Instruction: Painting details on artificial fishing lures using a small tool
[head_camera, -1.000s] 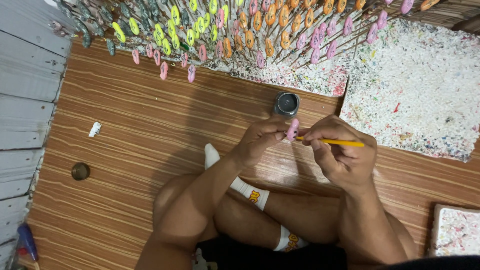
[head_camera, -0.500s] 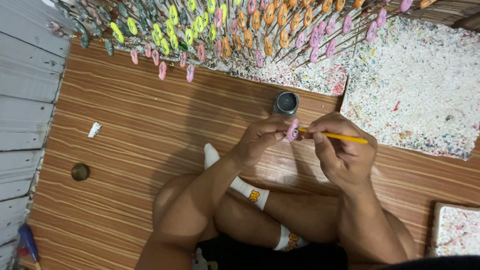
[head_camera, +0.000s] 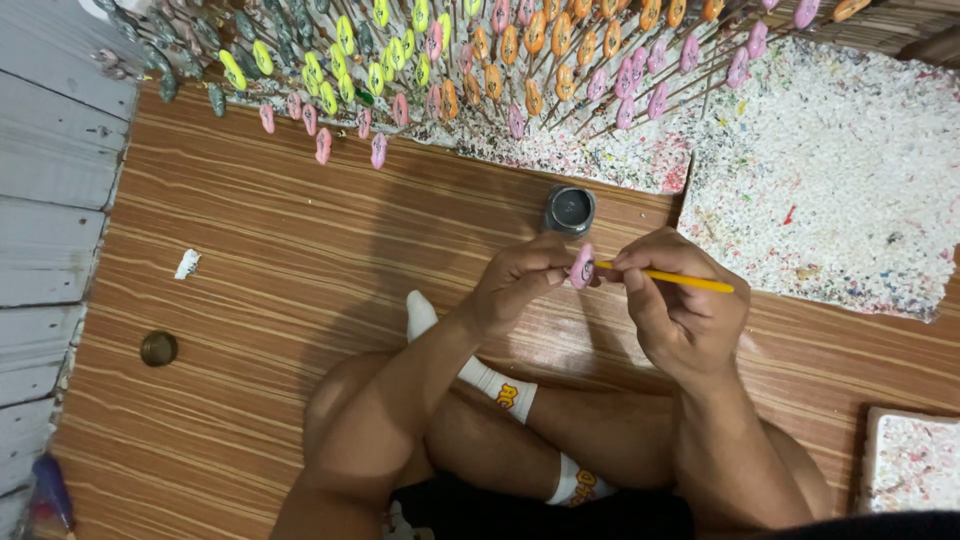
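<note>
1. Nearest, crossed legs in white socks (head_camera: 490, 375) rest on the wood-grain floor (head_camera: 250, 300).
2. The left hand (head_camera: 515, 285) pinches a small pink oval piece (head_camera: 581, 266), held upright.
3. Just right of it, the right hand (head_camera: 680, 310) grips a slim yellow brush (head_camera: 670, 279), lying left-right, tip touching the piece.
4. Farther off stands a round dark paint pot (head_camera: 570, 208), then glossy painted pieces on sticks (head_camera: 480, 60) over speckled foam (head_camera: 830, 170).

Bare arms and legs, white socks (head_camera: 487, 380) with orange markings, dark shorts (head_camera: 540, 512).
</note>
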